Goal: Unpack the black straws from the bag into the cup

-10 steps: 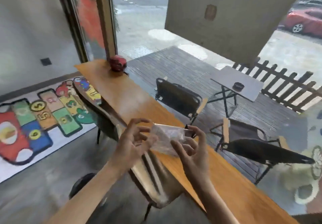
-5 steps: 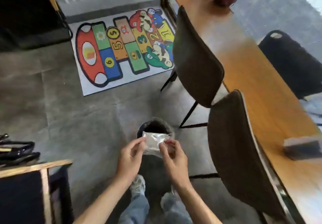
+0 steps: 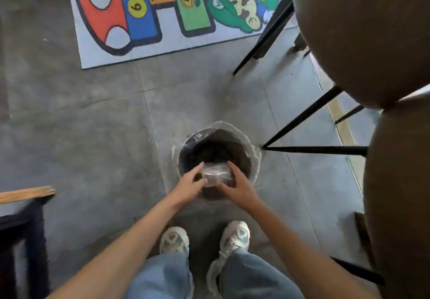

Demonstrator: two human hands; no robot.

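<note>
A crumpled clear plastic bag [image 3: 215, 173] is held between my two hands over the open mouth of a round bin [image 3: 252, 159] lined with clear plastic on the floor. My left hand [image 3: 189, 185] grips the bag's left end and my right hand [image 3: 239, 185] grips its right end. I cannot see any black straws in the bag. No cup is in view.
Two brown chair backs [image 3: 363, 31] with black metal legs [image 3: 300, 118] stand close on the right. A colourful hopscotch mat [image 3: 167, 12] lies on the grey floor ahead. A dark wooden-edged piece of furniture [image 3: 25, 208] is at the left. My shoes [image 3: 235, 236] are just behind the bin.
My view swung from the wooden counter down to the floor. Both hands carried the clear bag from counter height down over the bin's opening.
</note>
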